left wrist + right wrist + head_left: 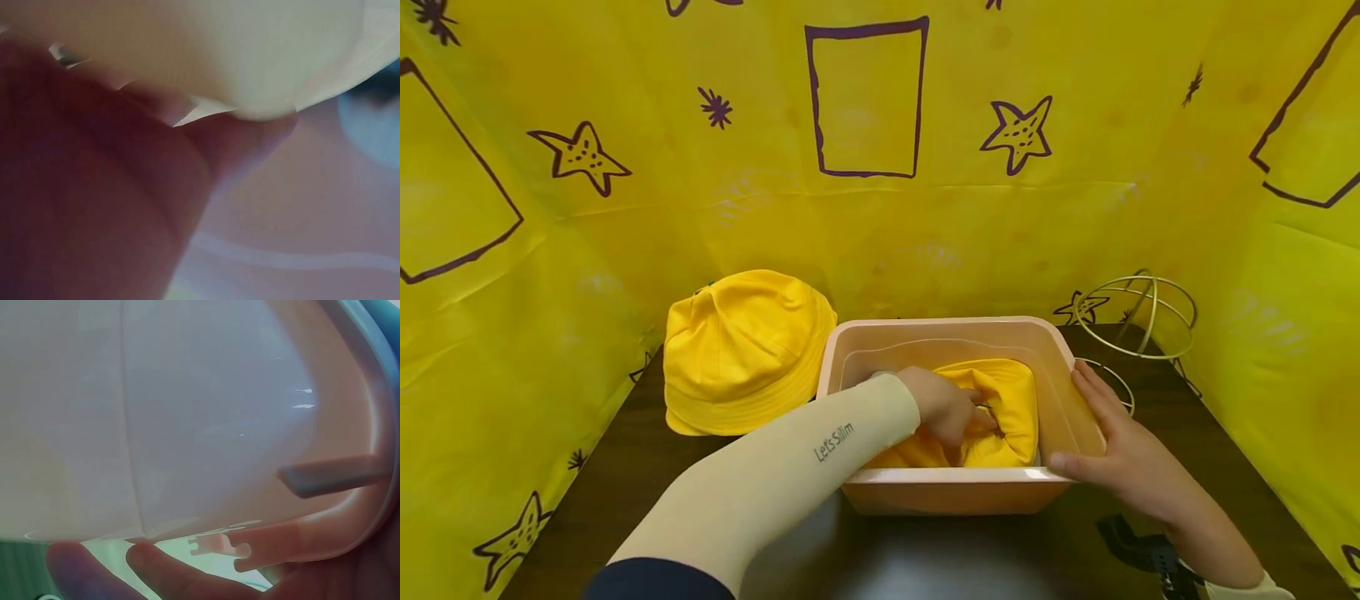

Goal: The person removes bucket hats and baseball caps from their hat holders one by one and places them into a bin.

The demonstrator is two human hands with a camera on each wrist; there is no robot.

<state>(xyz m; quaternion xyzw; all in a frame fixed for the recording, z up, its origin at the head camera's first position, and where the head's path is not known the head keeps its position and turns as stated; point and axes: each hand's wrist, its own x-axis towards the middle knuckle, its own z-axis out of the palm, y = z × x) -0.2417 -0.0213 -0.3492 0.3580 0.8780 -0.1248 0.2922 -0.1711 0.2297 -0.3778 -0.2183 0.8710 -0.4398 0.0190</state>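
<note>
Tabletop: one tub, two hands

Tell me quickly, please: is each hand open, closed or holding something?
Left hand: touching yellow cloth; grip cannot be told.
Right hand: holding the bin.

Two hands, one bin
</note>
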